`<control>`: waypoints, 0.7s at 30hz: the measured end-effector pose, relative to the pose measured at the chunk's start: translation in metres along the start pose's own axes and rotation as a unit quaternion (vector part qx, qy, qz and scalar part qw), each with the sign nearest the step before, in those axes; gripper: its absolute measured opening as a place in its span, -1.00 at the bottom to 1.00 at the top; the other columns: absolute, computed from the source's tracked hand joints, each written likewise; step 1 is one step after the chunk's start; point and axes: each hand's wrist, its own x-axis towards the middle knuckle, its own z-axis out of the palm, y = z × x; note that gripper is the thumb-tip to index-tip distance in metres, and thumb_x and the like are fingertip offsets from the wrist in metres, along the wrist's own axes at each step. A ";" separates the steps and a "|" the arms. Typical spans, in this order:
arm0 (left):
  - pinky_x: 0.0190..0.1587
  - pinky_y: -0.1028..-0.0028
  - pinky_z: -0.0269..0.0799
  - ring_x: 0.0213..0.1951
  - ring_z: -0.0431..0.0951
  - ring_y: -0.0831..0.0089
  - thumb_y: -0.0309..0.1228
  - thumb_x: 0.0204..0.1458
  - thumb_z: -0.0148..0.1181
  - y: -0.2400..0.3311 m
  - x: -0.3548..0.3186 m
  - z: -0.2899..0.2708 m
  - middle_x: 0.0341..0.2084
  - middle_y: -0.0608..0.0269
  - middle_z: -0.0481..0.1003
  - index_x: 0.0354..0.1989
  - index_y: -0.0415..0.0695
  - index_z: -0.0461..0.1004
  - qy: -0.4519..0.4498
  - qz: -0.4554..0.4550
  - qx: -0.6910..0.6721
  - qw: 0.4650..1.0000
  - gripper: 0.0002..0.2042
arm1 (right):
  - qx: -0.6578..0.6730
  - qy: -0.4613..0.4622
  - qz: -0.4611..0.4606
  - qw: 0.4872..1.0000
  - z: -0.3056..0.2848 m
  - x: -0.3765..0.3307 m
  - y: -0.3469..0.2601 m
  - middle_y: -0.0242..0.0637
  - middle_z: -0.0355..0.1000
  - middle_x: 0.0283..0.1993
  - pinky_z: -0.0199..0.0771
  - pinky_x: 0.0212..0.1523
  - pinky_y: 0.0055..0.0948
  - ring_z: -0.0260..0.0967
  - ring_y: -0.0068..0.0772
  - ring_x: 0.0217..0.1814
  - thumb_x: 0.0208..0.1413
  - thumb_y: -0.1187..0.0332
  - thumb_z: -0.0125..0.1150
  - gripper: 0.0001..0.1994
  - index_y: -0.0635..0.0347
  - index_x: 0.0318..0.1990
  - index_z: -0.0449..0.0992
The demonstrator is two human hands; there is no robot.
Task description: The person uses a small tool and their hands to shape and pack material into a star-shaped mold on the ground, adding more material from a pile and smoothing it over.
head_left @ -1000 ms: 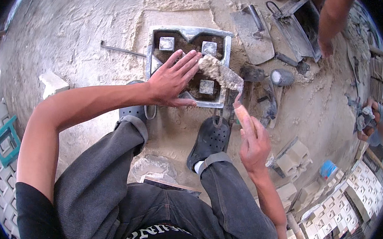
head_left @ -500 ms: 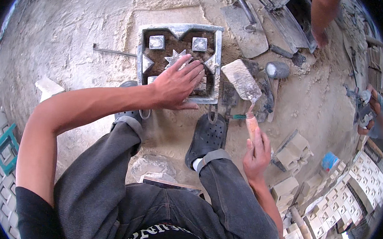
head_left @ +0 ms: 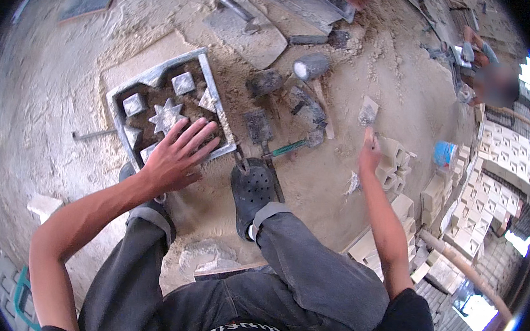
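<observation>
The left hand (head_left: pixel 175 155) is pressing, fingers spread, on the square grey metal mould (head_left: pixel 164 104) filled with dark mortar; the right hand (head_left: pixel 369 156) is gripping a small mortar-caked trowel (head_left: pixel 369 111).

The right hand (head_left: pixel 369 156) has swung out to the person's right with its mortar-caked steel trowel (head_left: pixel 368 113), which a second ago hung over the square grey metal mould (head_left: pixel 211 81). The left hand (head_left: pixel 175 156), fingers spread, has slid from the mould's upper middle to its near edge, baring the pale star-shaped insert (head_left: pixel 165 116).
</observation>
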 end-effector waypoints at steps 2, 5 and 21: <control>0.50 0.08 -0.20 0.50 -0.06 0.19 0.12 -0.15 0.37 -0.003 -0.003 0.001 0.49 0.10 -0.01 0.43 0.03 0.15 0.008 -0.001 -0.007 1.000 -0.06 | -0.015 0.037 0.095 0.995 0.011 0.061 0.036 0.04 0.53 0.06 0.41 0.11 -0.20 0.48 -0.08 0.13 0.28 -0.01 0.04 -0.44 0.35 0.16 0.48; 0.49 0.03 -0.20 0.49 -0.02 0.12 0.08 -0.18 0.40 -0.003 -0.012 0.004 0.47 0.03 0.01 0.44 0.03 0.13 -0.016 -0.030 -0.012 0.999 -0.04 | -0.057 0.162 0.044 0.984 0.052 0.135 0.088 -0.03 0.59 -0.13 0.50 -0.11 -0.12 0.55 -0.06 -0.10 0.24 0.08 0.05 -0.56 0.34 -0.03 0.56; 0.49 -0.08 -0.27 0.49 0.00 0.09 0.15 -0.10 0.31 -0.013 -0.040 0.021 0.45 -0.03 0.06 0.37 -0.14 0.22 -0.026 -0.053 -0.006 0.998 -0.10 | 0.208 -0.193 0.116 0.952 0.081 0.287 -0.102 -0.36 0.31 -0.48 0.16 -0.61 -0.42 0.21 -0.42 -0.54 0.25 -0.04 0.21 -0.66 0.04 -0.14 0.51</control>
